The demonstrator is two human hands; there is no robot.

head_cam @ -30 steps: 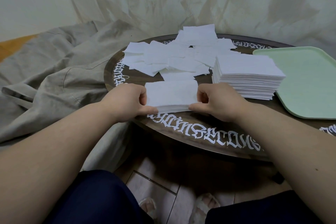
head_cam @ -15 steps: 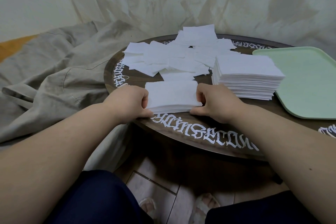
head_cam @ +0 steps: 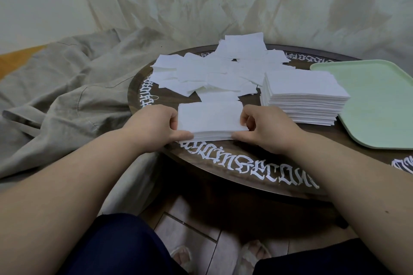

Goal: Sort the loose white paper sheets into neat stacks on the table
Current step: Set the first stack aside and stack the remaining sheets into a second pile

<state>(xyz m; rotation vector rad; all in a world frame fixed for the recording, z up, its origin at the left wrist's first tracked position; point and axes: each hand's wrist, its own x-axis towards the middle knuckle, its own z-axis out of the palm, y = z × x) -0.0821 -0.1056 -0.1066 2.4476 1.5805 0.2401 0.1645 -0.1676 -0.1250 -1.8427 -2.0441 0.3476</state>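
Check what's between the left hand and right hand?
Head view: a small stack of white paper sheets lies between the left hand and right hand, gripped at both ends on the round dark table.

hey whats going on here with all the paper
A person is sorting white paper. The left hand and right hand grip the ends of a small stack at the near edge of the round table. A taller stack sits to the right beside a green tray. Loose sheets lie scattered behind, not yet sorted.
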